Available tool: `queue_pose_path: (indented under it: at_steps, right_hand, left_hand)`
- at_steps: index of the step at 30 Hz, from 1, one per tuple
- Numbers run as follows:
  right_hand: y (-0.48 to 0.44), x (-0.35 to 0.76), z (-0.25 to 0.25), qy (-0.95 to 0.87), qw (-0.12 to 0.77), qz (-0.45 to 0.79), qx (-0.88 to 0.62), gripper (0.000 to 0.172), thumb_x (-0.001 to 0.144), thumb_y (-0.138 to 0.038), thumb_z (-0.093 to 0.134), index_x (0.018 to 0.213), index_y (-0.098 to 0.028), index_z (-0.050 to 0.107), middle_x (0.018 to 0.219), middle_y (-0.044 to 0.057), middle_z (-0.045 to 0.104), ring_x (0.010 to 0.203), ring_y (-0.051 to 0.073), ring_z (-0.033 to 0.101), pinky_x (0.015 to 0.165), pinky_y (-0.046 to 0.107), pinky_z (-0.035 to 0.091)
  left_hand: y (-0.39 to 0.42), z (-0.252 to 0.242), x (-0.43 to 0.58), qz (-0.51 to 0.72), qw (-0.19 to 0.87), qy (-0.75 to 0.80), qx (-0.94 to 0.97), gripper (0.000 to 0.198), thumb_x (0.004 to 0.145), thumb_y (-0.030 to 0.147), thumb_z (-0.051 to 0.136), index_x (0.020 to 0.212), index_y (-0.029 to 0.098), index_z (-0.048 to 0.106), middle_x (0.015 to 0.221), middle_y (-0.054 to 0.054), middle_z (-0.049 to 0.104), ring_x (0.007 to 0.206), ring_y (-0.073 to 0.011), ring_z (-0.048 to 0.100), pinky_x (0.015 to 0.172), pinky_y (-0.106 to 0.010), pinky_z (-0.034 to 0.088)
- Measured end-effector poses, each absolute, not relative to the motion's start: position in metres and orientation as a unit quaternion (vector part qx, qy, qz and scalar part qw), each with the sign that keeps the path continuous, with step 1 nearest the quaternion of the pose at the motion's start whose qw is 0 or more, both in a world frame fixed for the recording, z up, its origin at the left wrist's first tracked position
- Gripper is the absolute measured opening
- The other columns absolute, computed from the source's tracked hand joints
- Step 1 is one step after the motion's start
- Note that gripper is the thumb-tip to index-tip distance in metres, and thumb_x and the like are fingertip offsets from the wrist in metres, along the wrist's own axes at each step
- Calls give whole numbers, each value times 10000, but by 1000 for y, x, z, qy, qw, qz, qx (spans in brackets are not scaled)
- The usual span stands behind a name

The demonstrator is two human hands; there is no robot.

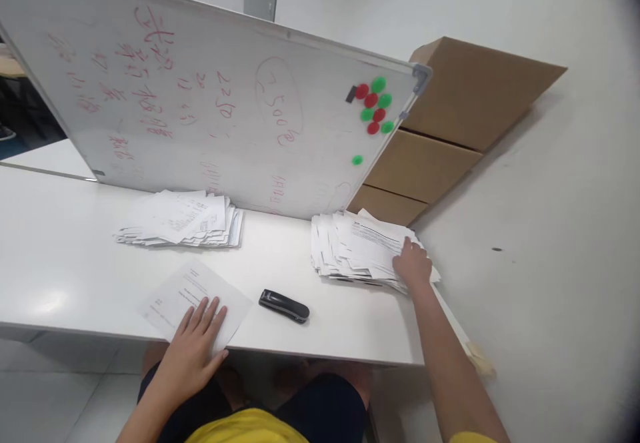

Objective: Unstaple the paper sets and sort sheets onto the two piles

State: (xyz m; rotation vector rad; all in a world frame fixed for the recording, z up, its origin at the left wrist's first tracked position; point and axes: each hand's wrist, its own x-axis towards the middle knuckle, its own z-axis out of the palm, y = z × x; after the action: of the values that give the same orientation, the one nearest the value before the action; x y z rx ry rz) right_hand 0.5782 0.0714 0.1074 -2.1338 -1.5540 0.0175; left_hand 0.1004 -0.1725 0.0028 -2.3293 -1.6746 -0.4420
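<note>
Currently, left hand (195, 343), fingers apart, presses printed white sheet (187, 293); right hand (413, 264) rests on white paper stack (350, 246), grip indeterminate; whiteboard (320, 63) reads "7500".

I wear a yellow shirt (250, 429), bottom middle of the frame, its short sleeve (470, 437) at lower right, over dark shorts (330, 403). My left grip (197, 336) and right grip (413, 263) are bare.

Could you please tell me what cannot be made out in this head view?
- Print on the sheet under the left hand: too small.
- Whether the right hand grips a page of the right stack: the hand's back hides its fingers.
- Writing on the whiteboard: faded, smeared.
- The boxes: partly behind the whiteboard.
</note>
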Motion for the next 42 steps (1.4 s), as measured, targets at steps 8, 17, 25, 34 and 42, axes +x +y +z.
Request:
queue_pose_path:
  at_steps: [8,17,25,34,42]
  right_hand:
    - [-44,431,94,-749,338,89,-563,509,883,-380,483,1344,-162,494,1326,174,540,1299,332,414,1102,534,280]
    - [-149,304,65,-439,464,649,-414,663,809,-571,606,1371,-245,472,1403,83,527,1322,250,447,1102,396,332]
    - [-132,340,39,-425,438,610,-505,533,703,-572,702,1043,-162,700,1127,121,713,1098,331,626,974,464,457]
    - [-144,335,19,-434,423,616,-503,553,663,-616,715,982,-165,721,1063,128,735,1047,352,650,932,499,482]
    - [-145,337,21,-442,421,620,-493,520,682,-589,714,986,-167,719,1067,125,734,1051,341,650,928,484,489]
  left_hand:
    - [-169,46,109,-259,-52,-653,-710,325,862,268,465,1113,268,670,1044,-1,731,943,-218,699,757,-308,578]
    - [-170,49,198,-328,-60,-557,-761,710,847,188,500,1498,179,217,1492,-120,368,1374,-262,363,1069,-451,412]
    - [-53,90,63,-255,-2,-652,-714,434,881,372,396,1210,170,593,1225,-123,642,1185,-307,554,1006,-502,408]
    - [-25,57,-20,-149,81,-714,-679,377,856,182,342,1150,157,576,1287,-141,591,1235,-305,502,976,-461,387]
    - [-37,42,-15,-229,84,-711,-659,421,891,219,313,1207,125,575,1329,-128,569,1261,-284,492,1034,-426,367]
